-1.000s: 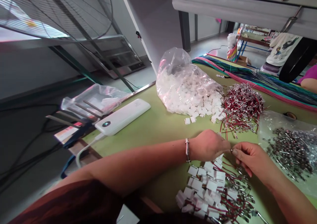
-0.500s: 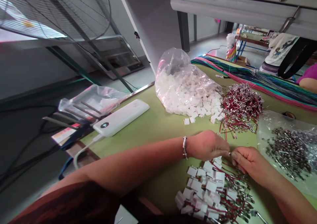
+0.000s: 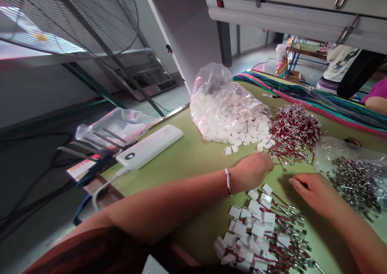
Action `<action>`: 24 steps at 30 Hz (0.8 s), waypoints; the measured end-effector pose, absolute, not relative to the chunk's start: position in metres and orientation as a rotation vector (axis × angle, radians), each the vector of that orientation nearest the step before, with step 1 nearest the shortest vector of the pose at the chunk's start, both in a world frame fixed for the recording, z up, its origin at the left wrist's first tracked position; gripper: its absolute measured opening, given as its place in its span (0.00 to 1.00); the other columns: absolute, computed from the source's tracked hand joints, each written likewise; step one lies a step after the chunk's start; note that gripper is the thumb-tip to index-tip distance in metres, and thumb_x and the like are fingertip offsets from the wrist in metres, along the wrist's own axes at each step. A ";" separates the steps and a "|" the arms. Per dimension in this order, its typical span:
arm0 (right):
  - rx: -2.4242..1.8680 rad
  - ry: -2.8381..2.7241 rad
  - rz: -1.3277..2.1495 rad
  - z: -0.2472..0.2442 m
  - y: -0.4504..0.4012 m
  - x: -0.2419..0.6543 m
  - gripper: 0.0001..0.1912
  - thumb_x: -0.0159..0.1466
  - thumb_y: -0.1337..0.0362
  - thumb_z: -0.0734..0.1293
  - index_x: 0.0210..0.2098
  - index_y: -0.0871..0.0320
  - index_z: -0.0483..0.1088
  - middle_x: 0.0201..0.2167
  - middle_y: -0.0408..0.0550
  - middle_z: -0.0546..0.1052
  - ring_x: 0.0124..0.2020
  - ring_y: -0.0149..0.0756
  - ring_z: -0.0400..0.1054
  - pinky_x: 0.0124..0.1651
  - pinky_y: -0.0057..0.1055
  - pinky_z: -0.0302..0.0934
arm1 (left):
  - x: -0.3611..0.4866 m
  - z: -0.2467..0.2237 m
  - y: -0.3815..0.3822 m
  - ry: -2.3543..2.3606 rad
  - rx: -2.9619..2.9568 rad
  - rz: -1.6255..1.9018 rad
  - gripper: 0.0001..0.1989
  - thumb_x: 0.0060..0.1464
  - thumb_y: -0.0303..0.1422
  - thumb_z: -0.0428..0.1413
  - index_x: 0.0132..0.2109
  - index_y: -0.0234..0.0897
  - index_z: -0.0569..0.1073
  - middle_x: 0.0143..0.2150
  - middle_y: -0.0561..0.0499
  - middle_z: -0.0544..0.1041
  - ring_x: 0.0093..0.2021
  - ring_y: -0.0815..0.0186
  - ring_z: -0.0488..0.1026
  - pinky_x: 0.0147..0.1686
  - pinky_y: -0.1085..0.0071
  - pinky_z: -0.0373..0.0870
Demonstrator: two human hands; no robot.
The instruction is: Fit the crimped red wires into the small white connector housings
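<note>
My left hand, with a bracelet on its wrist, reaches to the near edge of a pile of red wires with metal terminals. Its fingers are bent together, and whatever they hold is hidden. To the right, my right hand hovers over the table with thumb and fingers pressed together; I cannot make out anything in them. Below both hands lies a heap of white plastic connectors with red wires and metal ends attached. Loose white connectors spill from a clear plastic bag beyond my left hand.
A clear bag with small dark metal parts lies at the right. Long bundles of coloured wires cross the back of the green table. At the left are a white power bank with a cable and a fan guard.
My hands met over the connector heap and are now apart. The left has moved up to the red wire pile; the right has drawn slightly right. More of the connector heap's top shows.
</note>
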State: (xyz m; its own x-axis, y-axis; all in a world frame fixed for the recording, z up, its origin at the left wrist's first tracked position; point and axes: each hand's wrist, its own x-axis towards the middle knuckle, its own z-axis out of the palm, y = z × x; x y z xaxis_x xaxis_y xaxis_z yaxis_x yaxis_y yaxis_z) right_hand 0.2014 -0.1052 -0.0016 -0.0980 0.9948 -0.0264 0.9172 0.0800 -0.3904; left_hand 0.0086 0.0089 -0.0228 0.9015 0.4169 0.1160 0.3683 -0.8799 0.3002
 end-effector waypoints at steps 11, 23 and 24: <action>-1.945 -2.017 0.324 -0.016 -0.098 0.209 0.14 0.65 0.61 0.59 0.30 0.55 0.74 0.26 0.46 0.77 0.26 0.35 0.67 0.30 0.32 0.56 | -0.007 0.005 0.047 0.912 2.345 0.670 0.19 0.52 0.23 0.45 0.45 0.35 0.77 0.34 0.49 0.76 0.31 0.70 0.69 0.34 0.72 0.67; -1.861 -1.932 0.096 -0.009 -0.100 0.207 0.13 0.66 0.61 0.59 0.34 0.55 0.74 0.29 0.47 0.77 0.29 0.36 0.69 0.33 0.33 0.61 | -0.017 0.018 0.045 0.917 2.751 0.946 0.21 0.54 0.17 0.43 0.45 0.35 0.76 0.31 0.48 0.69 0.36 0.65 0.66 0.35 0.70 0.66; -1.804 -1.872 0.007 -0.006 -0.102 0.205 0.12 0.66 0.61 0.59 0.37 0.56 0.74 0.31 0.48 0.77 0.31 0.37 0.70 0.34 0.34 0.63 | -0.014 0.018 0.039 0.842 2.677 0.960 0.20 0.56 0.18 0.43 0.45 0.36 0.76 0.31 0.48 0.69 0.36 0.66 0.66 0.35 0.71 0.66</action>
State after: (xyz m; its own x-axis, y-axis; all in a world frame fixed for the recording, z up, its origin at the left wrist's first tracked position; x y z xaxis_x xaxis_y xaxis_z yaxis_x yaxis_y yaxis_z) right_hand 0.2052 -0.1018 -0.0059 0.0373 0.9290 0.3681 0.9263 0.1061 -0.3616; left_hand -0.0141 0.0394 0.0178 0.6323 0.5650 0.5301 0.4516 -0.8248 0.3403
